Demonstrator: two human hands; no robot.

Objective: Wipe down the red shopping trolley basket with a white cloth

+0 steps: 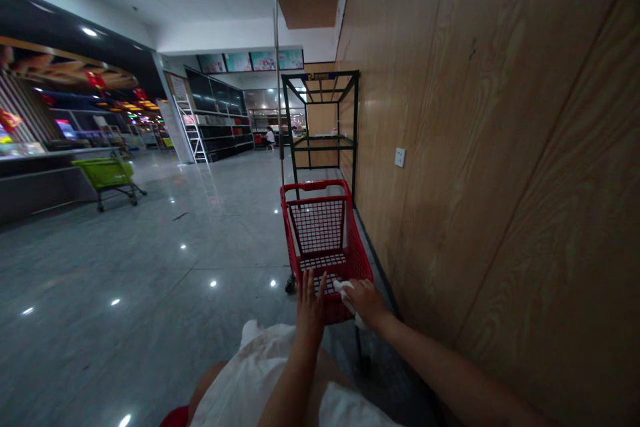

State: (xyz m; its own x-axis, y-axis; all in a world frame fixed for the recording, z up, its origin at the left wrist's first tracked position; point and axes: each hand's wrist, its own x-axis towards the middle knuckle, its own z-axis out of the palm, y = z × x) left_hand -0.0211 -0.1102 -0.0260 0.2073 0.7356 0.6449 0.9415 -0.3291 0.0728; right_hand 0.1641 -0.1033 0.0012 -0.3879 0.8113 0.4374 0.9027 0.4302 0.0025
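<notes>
Right hand closes its fingers on a white cloth against the red shopping cart. Left hand, fingers spread open, appears to steady the cart.

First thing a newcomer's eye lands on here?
The red wire shopping cart dead ahead, with the left hand spread at its near end and the right hand beside it on a white cloth. Beyond it, a dark metal shelf rack stands along the wood-panelled wall. Far left sits a green shopping cart.
</notes>
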